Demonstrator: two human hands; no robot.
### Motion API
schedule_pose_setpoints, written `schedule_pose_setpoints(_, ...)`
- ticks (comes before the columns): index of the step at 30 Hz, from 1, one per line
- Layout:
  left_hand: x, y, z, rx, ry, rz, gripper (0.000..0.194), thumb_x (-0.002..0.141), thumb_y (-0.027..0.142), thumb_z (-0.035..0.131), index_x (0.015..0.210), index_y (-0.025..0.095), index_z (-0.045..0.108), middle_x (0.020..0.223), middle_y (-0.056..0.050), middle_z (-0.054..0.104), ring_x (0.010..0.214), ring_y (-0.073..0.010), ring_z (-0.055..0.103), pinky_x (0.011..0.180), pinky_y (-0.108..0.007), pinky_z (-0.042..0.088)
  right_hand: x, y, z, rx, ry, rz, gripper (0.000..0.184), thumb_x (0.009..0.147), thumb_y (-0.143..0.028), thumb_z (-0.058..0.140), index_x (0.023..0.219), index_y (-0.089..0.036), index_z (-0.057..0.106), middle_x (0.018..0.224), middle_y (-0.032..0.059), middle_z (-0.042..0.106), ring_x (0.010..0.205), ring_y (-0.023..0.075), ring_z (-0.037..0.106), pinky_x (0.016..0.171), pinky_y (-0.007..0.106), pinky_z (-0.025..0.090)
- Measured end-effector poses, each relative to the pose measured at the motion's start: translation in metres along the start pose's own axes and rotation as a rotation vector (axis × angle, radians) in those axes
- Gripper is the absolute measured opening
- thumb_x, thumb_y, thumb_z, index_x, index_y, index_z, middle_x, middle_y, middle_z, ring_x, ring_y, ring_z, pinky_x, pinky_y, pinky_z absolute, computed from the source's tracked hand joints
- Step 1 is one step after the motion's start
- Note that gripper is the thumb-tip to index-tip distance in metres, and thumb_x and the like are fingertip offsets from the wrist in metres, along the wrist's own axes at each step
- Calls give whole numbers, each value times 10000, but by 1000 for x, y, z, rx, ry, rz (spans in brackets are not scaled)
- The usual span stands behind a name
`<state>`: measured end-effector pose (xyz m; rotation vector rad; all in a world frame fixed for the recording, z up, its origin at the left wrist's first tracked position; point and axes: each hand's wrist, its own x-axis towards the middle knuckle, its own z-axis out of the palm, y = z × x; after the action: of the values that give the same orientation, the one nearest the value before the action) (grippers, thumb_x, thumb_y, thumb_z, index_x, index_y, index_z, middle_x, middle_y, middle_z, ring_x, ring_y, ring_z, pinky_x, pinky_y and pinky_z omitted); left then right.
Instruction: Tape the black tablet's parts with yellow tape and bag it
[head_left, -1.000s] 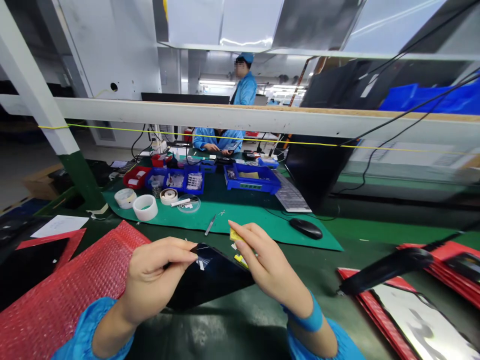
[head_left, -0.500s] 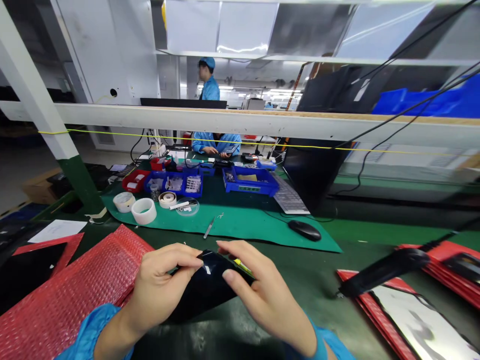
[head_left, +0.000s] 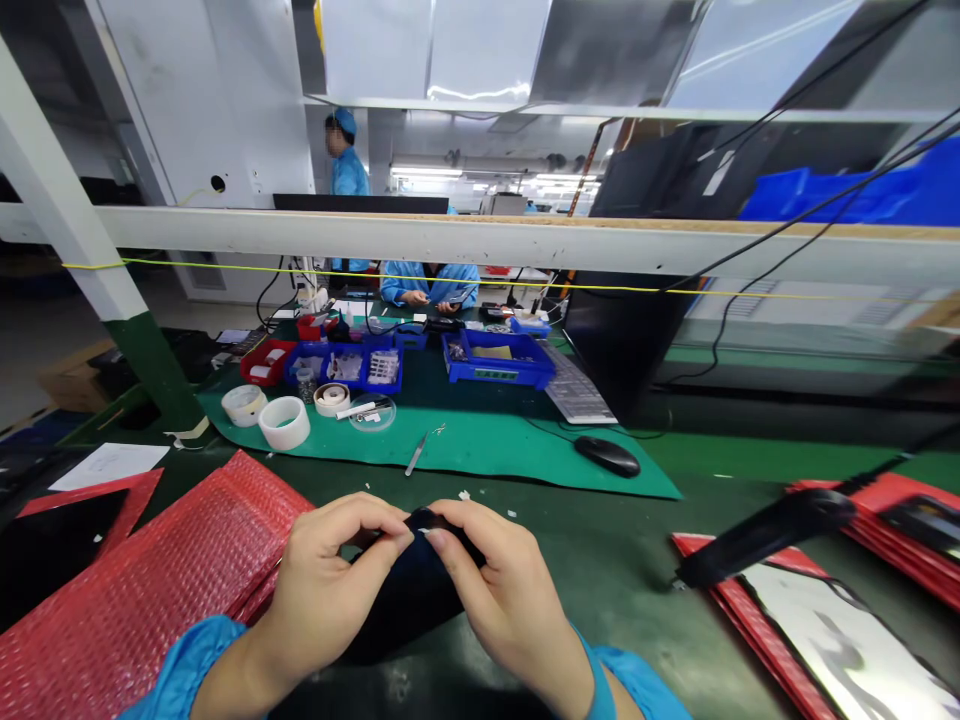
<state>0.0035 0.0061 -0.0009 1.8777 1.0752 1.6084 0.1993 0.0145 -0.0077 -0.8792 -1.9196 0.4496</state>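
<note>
A flat black glossy panel point(head_left: 409, 590) is held tilted over the dark green bench, close to my body. My left hand point(head_left: 330, 580) grips its left side, with thumb and forefinger pinched at the upper corner. My right hand point(head_left: 499, 590) holds the right side, its fingertips pinching that same corner, touching the left fingertips. Most of the panel is hidden behind both hands. Whether a small film tab sits between the fingertips I cannot make out.
Red bubble-wrap bags point(head_left: 142, 580) lie at my left, more red bags with a panel point(head_left: 817, 630) at my right, under a black handled tool point(head_left: 757, 535). A green mat point(head_left: 480, 445) holds tape rolls, tweezers, blue part trays, a keyboard and a mouse point(head_left: 607, 455). Other people work beyond.
My right hand dropped from above the panel's far edge onto its top corner, meeting the left fingertips. The yellow tab seen earlier is out of sight. The standing person in the background walked left.
</note>
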Motion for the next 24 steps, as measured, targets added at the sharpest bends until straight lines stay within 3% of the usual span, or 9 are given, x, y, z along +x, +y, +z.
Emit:
schedule_pose_setpoints(4, -5, -3, 2, -16, 9, -59, 269, 851, 69, 771, 1018, 277, 801, 879, 42, 831, 752, -119, 799, 700, -136, 635, -1, -1, -1, -14, 10, 14, 149, 1080, -235, 565, 1054, -230, 711, 881, 16, 763, 747, 169, 717, 694, 259, 533)
schedule_pose_setpoints(8, -5, 0, -1, 33, -94, 4, 354, 943, 80, 698, 1187, 321, 786, 1000, 24, 819, 874, -113, 786, 790, -148, 626, -3, -4, 1, -24, 15, -15, 143, 1082, -236, 564, 1056, -231, 704, 887, 17, 759, 740, 167, 709, 694, 260, 530)
schedule_pose_setpoints(12, -4, 3, -2, 41, -159, 69, 274, 1011, 99, 639, 1150, 292, 775, 973, 8, 787, 898, -118, 760, 818, -170, 601, -6, -8, 5, -33, 27, -49, 141, 1084, -217, 554, 1065, -233, 694, 887, 17, 755, 741, 167, 709, 703, 266, 532)
schedule_pose_setpoints(16, -8, 3, -1, 72, -119, 103, 203, 1006, 98, 649, 1063, 259, 758, 843, 15, 724, 759, -109, 707, 698, -177, 558, -10, -12, 6, -103, 46, -95, 130, 1082, -202, 539, 1055, -231, 662, 856, 12, 741, 710, 169, 707, 675, 277, 511)
schedule_pose_setpoints(24, -12, 6, -2, 89, -103, 120, 157, 993, 109, 652, 886, 215, 697, 733, 19, 651, 653, -113, 637, 612, -203, 488, -14, -20, 6, -148, 48, -167, 136, 1079, -170, 506, 1039, -223, 624, 804, 15, 723, 661, 170, 699, 631, 277, 509)
